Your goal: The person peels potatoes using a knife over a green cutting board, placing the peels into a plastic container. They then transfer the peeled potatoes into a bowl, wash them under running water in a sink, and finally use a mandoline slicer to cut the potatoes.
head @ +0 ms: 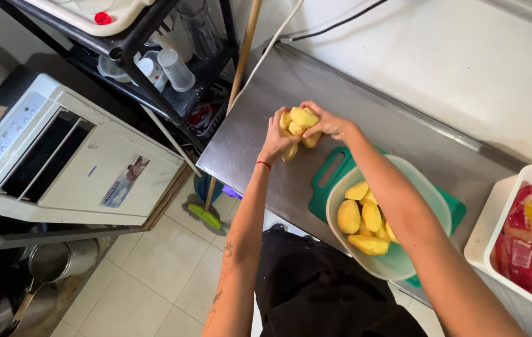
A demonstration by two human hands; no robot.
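left hand [274, 138] closed, cupping | right hand [327, 123] closed, cupping | hands together, arms extended forward

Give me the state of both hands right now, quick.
Left hand: closed around peeled potato pieces above the steel counter.
Right hand: closed on the same handful of potato pieces from the other side.

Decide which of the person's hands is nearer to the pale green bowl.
Right. The right hand grips peeled potatoes just above the bowl; the left hand holds them on the far side.
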